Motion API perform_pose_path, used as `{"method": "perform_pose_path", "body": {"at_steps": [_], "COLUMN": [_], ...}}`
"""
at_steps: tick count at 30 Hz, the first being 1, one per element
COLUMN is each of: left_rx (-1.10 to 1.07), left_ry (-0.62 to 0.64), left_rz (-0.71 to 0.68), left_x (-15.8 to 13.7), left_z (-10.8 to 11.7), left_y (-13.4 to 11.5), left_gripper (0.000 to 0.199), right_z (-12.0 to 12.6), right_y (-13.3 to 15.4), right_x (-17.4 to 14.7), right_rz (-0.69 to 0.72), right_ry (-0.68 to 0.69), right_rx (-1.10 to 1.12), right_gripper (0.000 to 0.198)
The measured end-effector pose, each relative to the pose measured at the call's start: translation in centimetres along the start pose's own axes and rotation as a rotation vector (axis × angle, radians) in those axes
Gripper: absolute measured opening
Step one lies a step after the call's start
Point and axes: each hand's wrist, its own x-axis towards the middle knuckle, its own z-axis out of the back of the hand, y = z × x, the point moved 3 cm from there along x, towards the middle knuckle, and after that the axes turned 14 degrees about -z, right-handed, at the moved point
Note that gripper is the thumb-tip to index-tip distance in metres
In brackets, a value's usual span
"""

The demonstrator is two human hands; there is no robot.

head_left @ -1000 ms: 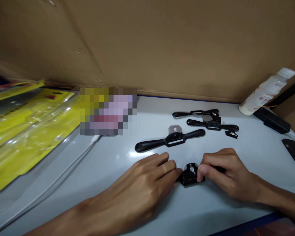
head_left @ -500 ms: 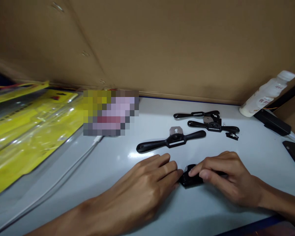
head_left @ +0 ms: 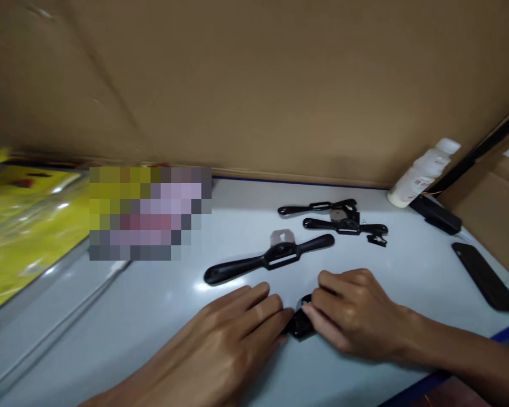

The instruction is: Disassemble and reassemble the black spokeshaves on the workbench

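Black spokeshave toward front edge of table, held between closed fingers of left hand and bent fingers and thumb of right hand

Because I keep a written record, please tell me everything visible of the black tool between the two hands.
The black tool is glossy and looks metal, with a small paler piece at its far side. Only its middle shows. It seems to rest on the table. The left hand grips its left end; the right hand touches and covers its right side.
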Motion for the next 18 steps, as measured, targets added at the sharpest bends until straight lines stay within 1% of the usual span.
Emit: {"method": "perform_pose_path", "body": {"at_steps": [2, 4, 6, 8, 11, 14, 18], "left_rx": [0.043, 0.079, 0.089, 0.064, -0.003, -0.052, -0.098], "left_ry": [-0.034, -0.079, -0.081, -0.058, -0.009, 0.031, 0.057], "left_rz": [-0.031, -0.005, 0.013, 0.014, 0.018, 0.053, 0.058], "left_x": [-0.4, -0.7, -0.8, -0.6, -0.1, 0.2, 0.2], "left_z": [-0.3, -0.7, -1.0, -0.9, -0.5, -0.2, 0.0], "left_y": [0.0, 0.1, 0.1, 0.0, -0.2, -0.1, -0.1], "left_gripper": [0.035, 0.038, 0.039, 0.037, 0.033, 0.027, 0.021], "right_z": [-0.4, -0.7, -0.6, -0.1, 0.9, 1.1, 0.7], "right_y": [0.2, 0.0, -0.2, -0.6, -1.3, -2.0, -2.5], "right_x": [0.2, 0.4, 0.5, 0.6, 0.6, 0.3, -0.1], "right_rz": [-0.067, -0.15, -0.195, -0.207, -0.174, -0.093, -0.023], "right_ry": [0.05, 0.131, 0.216, 0.246, 0.234, 0.294, 0.275], "right_rx": [0.008, 0.073, 0.2, 0.336, 0.453, 0.434, 0.364], "right_gripper": [0.031, 0.029, 0.03, 0.028, 0.012, 0.016, 0.017]}}
